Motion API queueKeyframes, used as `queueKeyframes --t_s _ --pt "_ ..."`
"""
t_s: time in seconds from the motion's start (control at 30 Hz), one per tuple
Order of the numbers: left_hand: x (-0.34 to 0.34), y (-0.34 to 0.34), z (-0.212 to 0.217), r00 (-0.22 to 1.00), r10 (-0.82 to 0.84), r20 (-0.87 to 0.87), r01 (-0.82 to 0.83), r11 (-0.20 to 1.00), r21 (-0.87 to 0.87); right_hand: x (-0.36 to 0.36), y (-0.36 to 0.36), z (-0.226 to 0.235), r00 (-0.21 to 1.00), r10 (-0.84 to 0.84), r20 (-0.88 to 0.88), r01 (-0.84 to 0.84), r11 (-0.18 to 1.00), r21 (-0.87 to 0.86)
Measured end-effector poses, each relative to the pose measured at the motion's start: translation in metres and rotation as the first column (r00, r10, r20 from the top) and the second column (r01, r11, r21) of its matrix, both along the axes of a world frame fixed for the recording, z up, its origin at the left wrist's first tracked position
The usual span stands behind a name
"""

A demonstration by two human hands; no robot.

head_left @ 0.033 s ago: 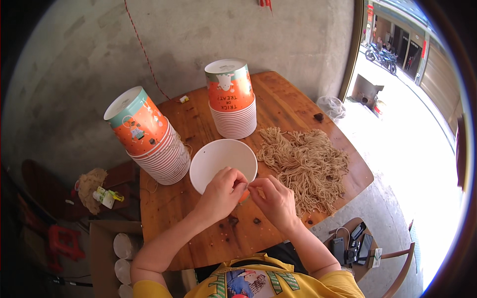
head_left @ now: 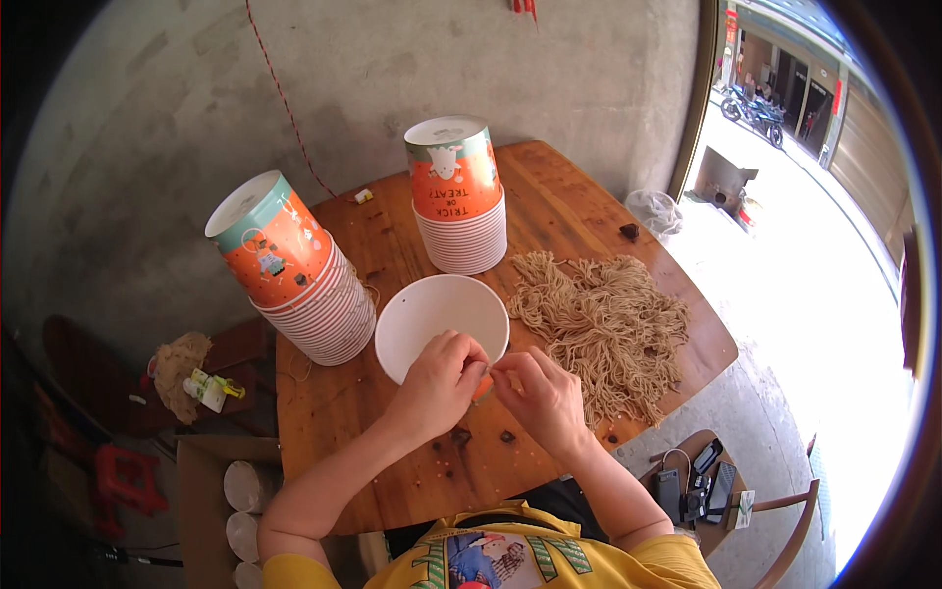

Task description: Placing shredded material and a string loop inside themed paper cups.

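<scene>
An open white paper bucket (head_left: 432, 314) stands on the wooden table in front of me, a bit of its orange outside showing between my hands. At its near right rim, my left hand (head_left: 442, 385) and my right hand (head_left: 543, 398) meet fingertip to fingertip. Both are closed in a pinch, and whatever is between the fingers is too small or hidden to make out. Right of the bucket lies a tangled heap of tan cords (head_left: 613, 334). Behind it rises an upside-down stack of orange and green printed buckets (head_left: 456, 196); a second such stack (head_left: 285, 265) leans at the left.
Under everything is the wooden table (head_left: 383, 471). A cardboard box (head_left: 201, 501) with white round items sits at lower left, near a red stool (head_left: 130, 481). A chair (head_left: 728, 491) with electronic devices stands at lower right. A clear plastic bag (head_left: 654, 211) lies beyond the table.
</scene>
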State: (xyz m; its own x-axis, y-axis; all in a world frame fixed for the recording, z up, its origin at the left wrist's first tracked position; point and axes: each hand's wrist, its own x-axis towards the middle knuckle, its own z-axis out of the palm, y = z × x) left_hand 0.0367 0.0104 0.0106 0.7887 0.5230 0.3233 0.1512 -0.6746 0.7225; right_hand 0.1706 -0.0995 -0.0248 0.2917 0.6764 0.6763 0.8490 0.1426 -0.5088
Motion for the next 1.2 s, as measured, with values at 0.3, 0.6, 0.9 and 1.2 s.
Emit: queueKeyframes --t_s 0.3,0.6,0.9,1.2 --pt "-0.007 0.001 -0.006 0.999 0.020 0.041 -0.033 0.935 0.353 0.011 -0.018 0.008 0.976 0.176 -0.129 -0.196 0.968 -0.156" --pt "-0.044 -0.003 -0.007 0.993 -0.082 -0.086 0.113 0.868 0.483 0.039 -0.006 0.048 0.943 0.289 0.163 -0.271 0.954 -0.129" --pt "-0.077 0.002 -0.001 0.996 0.057 -0.071 -0.034 0.957 0.290 -0.004 0.027 0.032 0.956 0.285 0.077 -0.263 0.940 -0.216" --pt "-0.057 -0.009 -0.020 0.919 0.387 0.076 -0.395 0.900 0.186 -0.024 0.039 0.036 0.972 0.221 -0.076 -0.233 0.938 -0.258"
